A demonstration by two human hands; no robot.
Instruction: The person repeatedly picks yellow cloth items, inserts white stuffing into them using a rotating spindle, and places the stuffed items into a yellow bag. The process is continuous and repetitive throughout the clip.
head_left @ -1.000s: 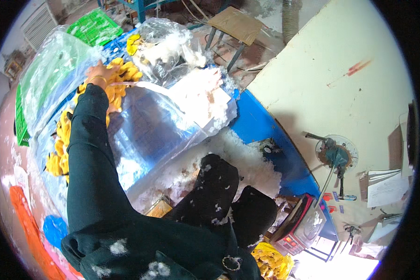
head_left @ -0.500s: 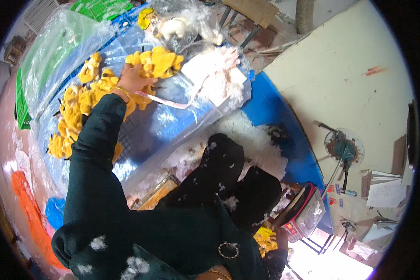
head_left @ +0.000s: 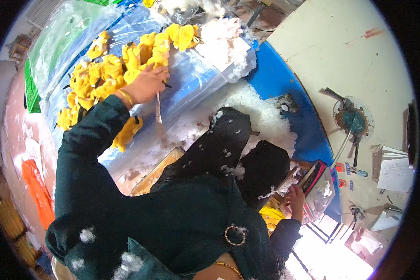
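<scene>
My left hand (head_left: 147, 85) is over a pile of yellow plush pieces (head_left: 105, 70) with black tips, spread on a clear plastic sheet. Its fingers are curled closed, and a narrow pale strip (head_left: 158, 114) hangs down from them. A thin black tip sticks out beside the fingers; what it belongs to is hidden. At the lower right, my right hand (head_left: 296, 200) is beside a red-and-black scale (head_left: 312, 186), fingers loosely apart, with nothing visible in them. Just left of that hand lie more yellow pieces (head_left: 271, 214), partly covered by my leg and sleeve.
White stuffing fluff (head_left: 261, 114) lies around my knees and in a mound (head_left: 221, 49) beyond the sheet. A pale table (head_left: 312, 70) with a blue side stands at the right, bearing a clamped metal fixture (head_left: 352, 119) and papers (head_left: 394, 175). Orange cloth (head_left: 37, 191) lies at the left.
My left hand has drawn nearer and to the right, its fingers now curled; the strip has swung from sideways to hanging. My right hand has risen beside the scale. The view has shifted.
</scene>
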